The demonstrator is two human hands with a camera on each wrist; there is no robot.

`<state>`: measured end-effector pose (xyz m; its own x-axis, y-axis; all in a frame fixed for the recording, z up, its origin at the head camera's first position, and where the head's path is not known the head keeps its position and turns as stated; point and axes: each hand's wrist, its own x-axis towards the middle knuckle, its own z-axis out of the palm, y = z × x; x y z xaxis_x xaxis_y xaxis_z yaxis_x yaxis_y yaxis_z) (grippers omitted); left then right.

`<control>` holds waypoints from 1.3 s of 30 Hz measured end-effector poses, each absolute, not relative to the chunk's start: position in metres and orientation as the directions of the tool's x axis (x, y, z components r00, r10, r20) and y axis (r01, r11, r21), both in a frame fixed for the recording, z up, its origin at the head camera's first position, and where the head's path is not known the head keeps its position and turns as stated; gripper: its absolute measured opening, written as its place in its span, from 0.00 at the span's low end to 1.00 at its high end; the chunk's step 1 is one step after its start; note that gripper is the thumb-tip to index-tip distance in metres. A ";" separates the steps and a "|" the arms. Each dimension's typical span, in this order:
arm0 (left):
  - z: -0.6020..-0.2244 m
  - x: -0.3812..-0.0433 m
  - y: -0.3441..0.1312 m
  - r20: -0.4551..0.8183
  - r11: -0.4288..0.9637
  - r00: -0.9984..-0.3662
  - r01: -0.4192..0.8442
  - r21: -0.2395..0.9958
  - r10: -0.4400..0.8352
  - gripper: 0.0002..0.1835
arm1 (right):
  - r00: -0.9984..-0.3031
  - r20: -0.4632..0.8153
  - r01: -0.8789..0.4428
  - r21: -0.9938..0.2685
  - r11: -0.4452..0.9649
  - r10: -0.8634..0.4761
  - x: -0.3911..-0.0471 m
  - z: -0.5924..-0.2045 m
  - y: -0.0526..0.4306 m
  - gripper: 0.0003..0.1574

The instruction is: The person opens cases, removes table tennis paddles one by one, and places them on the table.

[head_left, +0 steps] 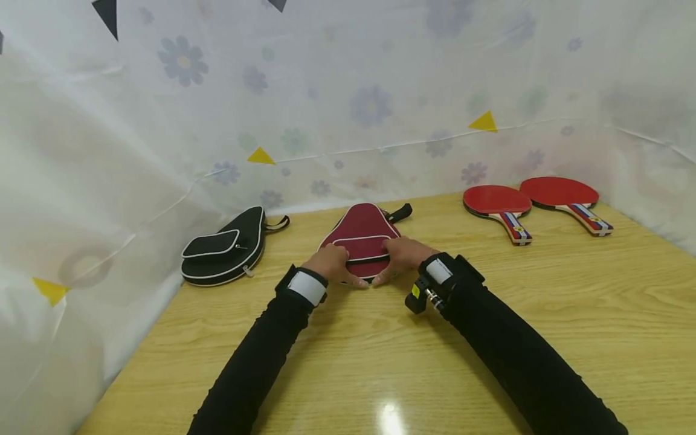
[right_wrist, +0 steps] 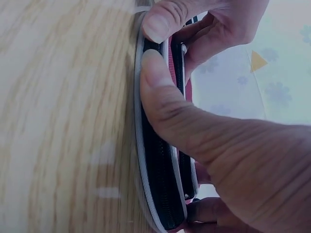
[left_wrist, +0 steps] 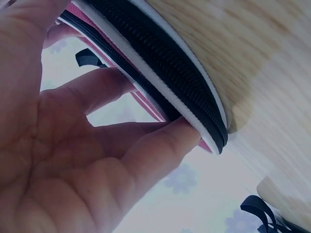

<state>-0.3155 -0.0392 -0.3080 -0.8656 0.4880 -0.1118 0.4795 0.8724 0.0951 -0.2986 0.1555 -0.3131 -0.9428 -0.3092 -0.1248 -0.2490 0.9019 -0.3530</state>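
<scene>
On tabletop point(head_left: 337, 362): left case point(head_left: 223, 251) | middle case point(head_left: 364, 220) | paddles point(head_left: 496, 199) right, possibly touching | curtain point(head_left: 326, 90) behind

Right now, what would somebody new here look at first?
Probably the dark red case near the back of the wooden table, with the left hand and right hand gripping it. Next, two bright red paddles at the back right. Then a black case on the left.

booth walled with floral sheeting point(head_left: 326, 96)
</scene>
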 end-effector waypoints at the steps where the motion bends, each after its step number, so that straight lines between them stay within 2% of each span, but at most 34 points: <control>1: -0.308 -0.315 -0.039 -0.110 0.872 -0.865 0.481 0.093 0.489 0.29 | -0.943 -0.123 -0.250 -0.354 0.901 -0.310 -0.298 -0.313 0.156 0.49; 25: -0.309 -0.326 -0.035 -0.096 0.875 -0.870 0.477 0.084 0.484 0.31 | -0.943 -0.098 -0.258 -0.385 0.886 -0.317 -0.308 -0.316 0.161 0.55; 39: -0.309 -0.340 -0.032 -0.111 0.885 -0.878 0.461 0.063 0.465 0.37 | -0.943 -0.061 -0.292 -0.311 0.904 -0.326 -0.310 -0.319 0.156 0.51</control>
<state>-0.3398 -0.0324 -0.3092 -0.8784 0.4649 -0.1105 0.4606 0.8854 0.0635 -0.3098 0.1560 -0.3192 -0.9435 -0.3258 -0.0609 -0.2922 0.9044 -0.3109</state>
